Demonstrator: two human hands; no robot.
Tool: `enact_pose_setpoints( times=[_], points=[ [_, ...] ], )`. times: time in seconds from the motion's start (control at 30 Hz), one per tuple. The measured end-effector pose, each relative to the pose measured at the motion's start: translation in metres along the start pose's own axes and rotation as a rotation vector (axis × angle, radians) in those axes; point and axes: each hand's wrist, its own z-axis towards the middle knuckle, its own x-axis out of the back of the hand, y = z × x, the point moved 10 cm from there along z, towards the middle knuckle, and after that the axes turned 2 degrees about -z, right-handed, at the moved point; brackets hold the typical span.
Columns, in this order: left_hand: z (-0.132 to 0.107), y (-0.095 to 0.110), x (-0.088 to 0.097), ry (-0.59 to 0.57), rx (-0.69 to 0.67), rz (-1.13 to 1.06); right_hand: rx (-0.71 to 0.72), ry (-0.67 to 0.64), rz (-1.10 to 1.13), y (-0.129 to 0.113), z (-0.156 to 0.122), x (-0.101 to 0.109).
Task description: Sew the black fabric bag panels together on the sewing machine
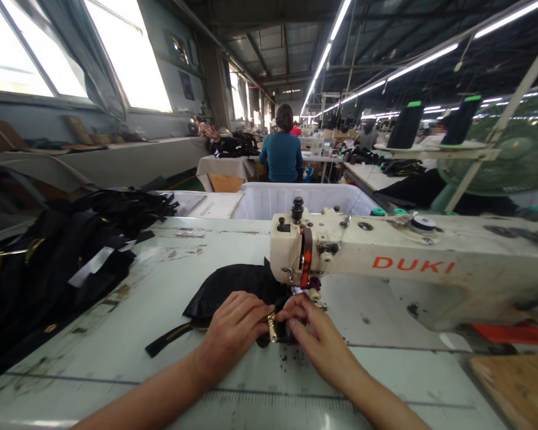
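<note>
- Black fabric piece (233,286), head view: lying at eight o'clock from machine head (284,251)
- Under curled left hand (235,322); beside narrowly bunched right hand (312,327), pinch impossible to confirm in either
- Possible snag or skew, from gold zipper pull (272,329) catching near needle
- Hidden: needle point, left thumb

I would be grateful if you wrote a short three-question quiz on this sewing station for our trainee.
1. Multiple choice: What colour is the large lettering on the sewing machine?
A) Blue
B) Orange-red
C) Green

2. True or false: A gold-coloured metal part shows between the left hand and the right hand.

3. Fill in: The two tall thread cones at upper right have ____ tips.

Key: 1. B; 2. True; 3. green
</note>
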Motion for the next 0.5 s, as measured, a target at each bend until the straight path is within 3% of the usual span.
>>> enact_pose_setpoints(
  times=[0.13, 0.37, 0.5],
  points=[
    [0.003, -0.009, -0.001, 0.024, 0.101, -0.063, 0.029, 0.001, -0.11, -0.005, 0.0, -0.001],
    [0.005, -0.008, -0.006, -0.028, 0.1, -0.083, 0.236, 0.082, -0.475, -0.012, -0.001, -0.004],
    [0.001, -0.008, -0.01, -0.065, 0.097, -0.068, 0.295, 0.139, -0.594, -0.009, -0.005, 0.007]
  ],
)
